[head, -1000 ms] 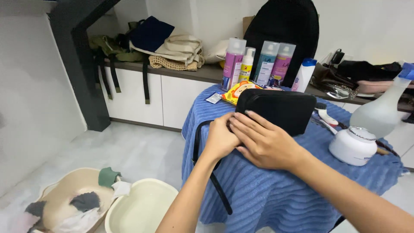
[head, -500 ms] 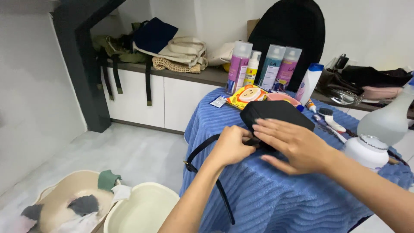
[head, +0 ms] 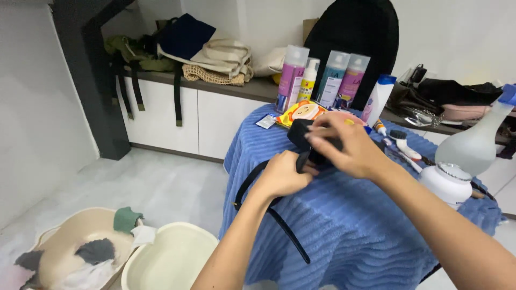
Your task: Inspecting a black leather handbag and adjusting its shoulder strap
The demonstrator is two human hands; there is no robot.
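Note:
A small black bag (head: 299, 132) lies on a table draped with a blue ribbed towel (head: 344, 225). My right hand (head: 344, 145) lies over the top of the bag and grips it, hiding most of it. My left hand (head: 282, 174) pinches the bag's near end where the black strap (head: 285, 231) joins. The strap loops off the table's front edge and hangs down the towel.
Several spray bottles (head: 290, 78), a yellow wipes pack (head: 301, 111), a white bottle (head: 379, 96), a brush (head: 402, 142), a white jar (head: 446, 185) and a frosted sprayer (head: 475, 142) crowd the table's back and right. Two beige basins (head: 172, 260) sit on the floor at left.
My right hand has moved from lying flat on the bag's near side to gripping over its top. The bag looks bunched and smaller. My left hand stays at the strap end.

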